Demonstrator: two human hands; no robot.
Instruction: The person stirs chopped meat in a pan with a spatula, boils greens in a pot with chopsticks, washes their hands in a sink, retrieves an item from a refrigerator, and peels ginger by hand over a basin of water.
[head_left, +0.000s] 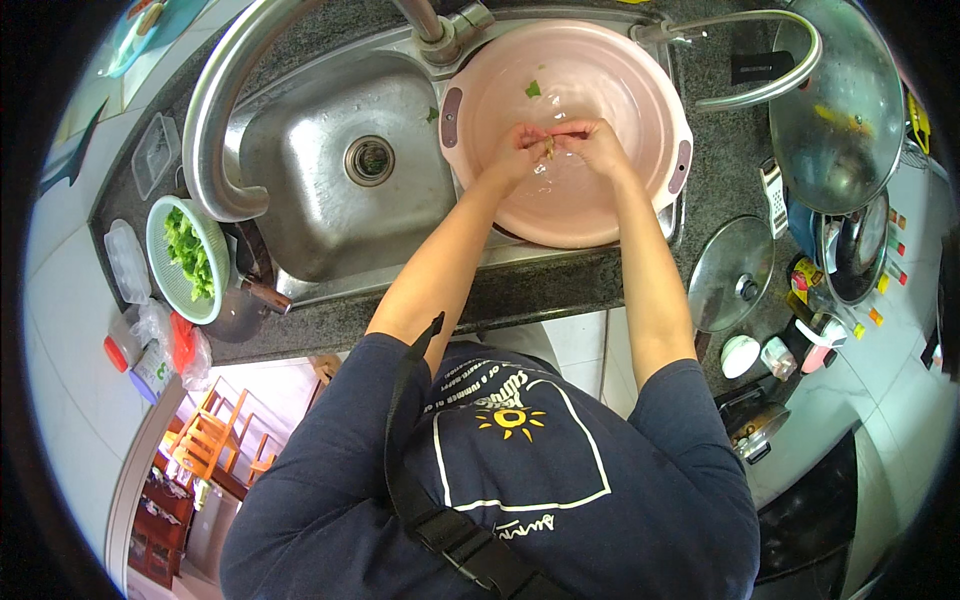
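A large pink plastic basin (570, 225) with water in it sits over the right bowl of a stainless-steel sink. My left hand (521, 150) and my right hand (589, 142) meet above the water near the basin's middle. Between their fingertips they pinch a small yellowish-brown piece (550, 147), too small to name surely. A green leaf scrap (532, 89) floats in the basin beyond my hands. Another leaf scrap (433, 114) clings to the wall of the left sink bowl (307, 150).
A curved steel faucet (217, 150) arches over the left bowl. Left of it stands a pale green colander (217, 247) of chopped greens, beside a wooden-handled knife (266, 294). To the right are a second spout (810, 56), a large lid (840, 112), a glass lid (731, 274) and a grater (773, 199).
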